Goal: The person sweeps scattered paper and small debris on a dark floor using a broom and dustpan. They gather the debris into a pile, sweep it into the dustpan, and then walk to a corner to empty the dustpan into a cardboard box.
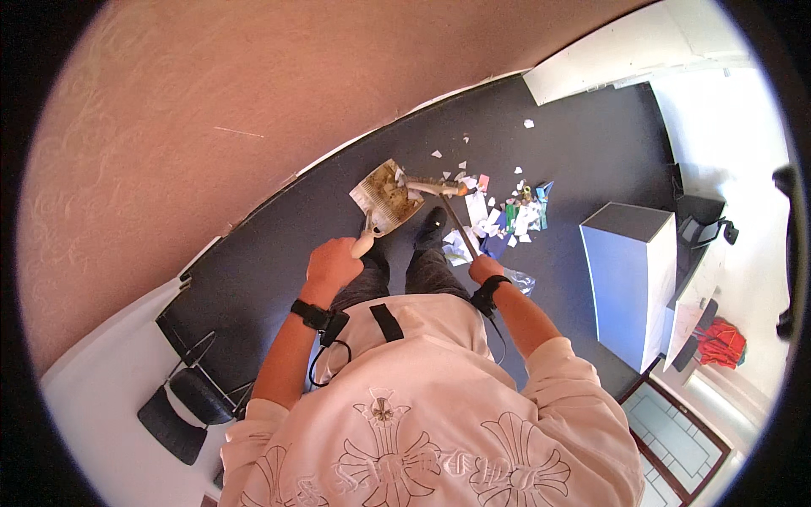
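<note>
My left hand (334, 265) grips the pale handle of a dirty plastic dustpan (388, 193), which lies ahead of my feet with its open side turned to the right. In my right hand (486, 271) is the thin dark stick of a broom (461, 231). The broom's head (437, 187) reaches the dustpan's open edge, beside a few white scraps. A spread of litter (491, 222), with torn paper, wrappers and green and blue packaging, covers the dark floor to the right of the broom. Stains or dirt mark the inside of the pan.
A reddish-brown wall (190, 127) with a white skirting runs along the left. On the right stands a white cabinet with a dark top (627, 222), near a desk. A black chair (190, 405) is at lower left. Clear plastic (522, 281) lies by my right wrist.
</note>
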The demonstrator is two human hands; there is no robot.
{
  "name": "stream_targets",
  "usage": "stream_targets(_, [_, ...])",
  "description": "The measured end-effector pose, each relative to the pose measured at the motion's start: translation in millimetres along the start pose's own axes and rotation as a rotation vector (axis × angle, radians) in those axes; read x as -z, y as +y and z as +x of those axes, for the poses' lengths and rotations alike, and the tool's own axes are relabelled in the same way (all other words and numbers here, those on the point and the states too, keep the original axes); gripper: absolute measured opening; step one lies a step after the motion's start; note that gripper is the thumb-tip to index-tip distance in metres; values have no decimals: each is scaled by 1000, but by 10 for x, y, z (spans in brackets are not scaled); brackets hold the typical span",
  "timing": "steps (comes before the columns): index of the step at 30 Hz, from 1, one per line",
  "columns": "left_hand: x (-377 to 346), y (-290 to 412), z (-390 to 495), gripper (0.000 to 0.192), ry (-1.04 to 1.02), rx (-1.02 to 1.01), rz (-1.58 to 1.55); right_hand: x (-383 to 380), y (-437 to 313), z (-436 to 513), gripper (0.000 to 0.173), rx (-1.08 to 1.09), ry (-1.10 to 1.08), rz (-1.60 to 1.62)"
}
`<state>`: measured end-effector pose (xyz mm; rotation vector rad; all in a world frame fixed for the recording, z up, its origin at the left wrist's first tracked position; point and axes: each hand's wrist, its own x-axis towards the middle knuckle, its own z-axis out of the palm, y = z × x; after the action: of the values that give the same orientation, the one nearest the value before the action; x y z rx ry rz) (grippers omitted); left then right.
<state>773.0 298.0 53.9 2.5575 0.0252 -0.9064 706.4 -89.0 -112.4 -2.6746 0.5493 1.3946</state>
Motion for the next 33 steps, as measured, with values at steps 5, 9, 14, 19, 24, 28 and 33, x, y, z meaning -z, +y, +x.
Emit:
stream_targets(5, [-28,-58,-144,21,-12,-63,-31,56,247,114,29,79,-10,-28])
stream_targets(9, [-33,17,-185,22,-58,-112,-16,-228,667,806,20,555,172,-538])
stream_targets(14, [-88,195,-149,21,-31,-108,27,-652,974,1767,14,699,337,-525])
stream_targets(19, [-254,273,-175,20,-61,-43,7,-560,1152,1606,14,487,148,-308])
stream_targets(24, [-348,272,-212,18,-37,-73,21,-459,976,1198,12,525,54,-320])
stream_targets(28, [-330,319,-203,18,-19,-65,30,-479,759,871,10,618,14,-395])
stream_targets(33, [-285,345,-168,18,-54,-32,41,-437,554,495,10,689,-3,-439])
